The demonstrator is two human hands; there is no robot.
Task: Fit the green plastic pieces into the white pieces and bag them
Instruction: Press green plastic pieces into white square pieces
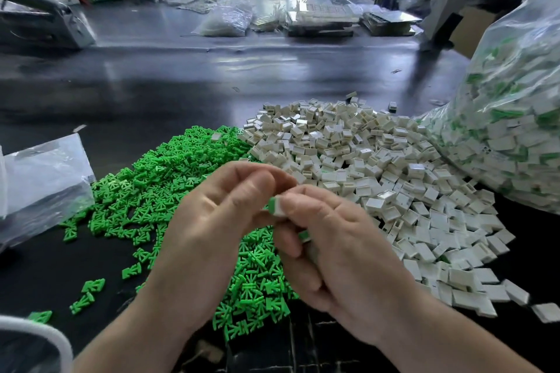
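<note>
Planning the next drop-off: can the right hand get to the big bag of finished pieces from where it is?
Probably yes. The right hand is at the centre holding a white-and-green piece with the left hand; the big bag lies on its side, with only the low white pile between.

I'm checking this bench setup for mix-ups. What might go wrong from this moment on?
1. The green pile and the white pile touch, and a stray white piece already lies on the green, so parts may mix.
2. The big bag of fitted pieces leans on the white pile; unfitted whites could slip in.
3. The right hand seems to hold a second piece while both hands press one; it may drop.
</note>
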